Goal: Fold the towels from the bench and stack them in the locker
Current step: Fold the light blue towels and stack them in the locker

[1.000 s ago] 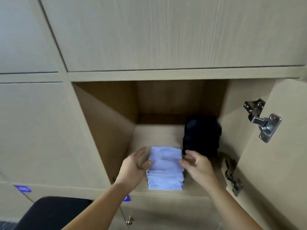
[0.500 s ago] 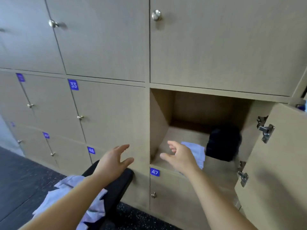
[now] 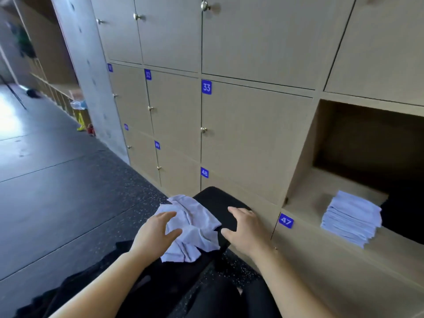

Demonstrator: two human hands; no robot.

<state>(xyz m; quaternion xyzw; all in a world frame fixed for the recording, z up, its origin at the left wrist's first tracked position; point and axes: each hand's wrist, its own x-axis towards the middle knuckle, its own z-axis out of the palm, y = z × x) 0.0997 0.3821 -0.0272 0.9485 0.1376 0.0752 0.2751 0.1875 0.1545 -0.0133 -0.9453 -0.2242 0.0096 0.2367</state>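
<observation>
Back from the locker, hands down over the next towel

A second ago both hands were at the stack in the locker. Now the left hand (image 3: 153, 232) and right hand (image 3: 244, 226) have swung back to the bench (image 3: 215, 200), both with fingers spread and gripping nothing. The left hand is over the 8 o'clock edge of the crumpled towel (image 3: 192, 226), though I cannot tell whether it touches. The right hand is at the towel's 3 o'clock, over the bench's dark pad. The towel lies unfolded across the bench's near end. Farther off at 3 o'clock, the stack of folded towels (image 3: 351, 219) sits at the front of the open locker (image 3: 305, 177), with a dark bundle (image 3: 403, 216) just beside it at its 3 o'clock. So one towel looks delivered and the next fold is not yet begun.
</observation>
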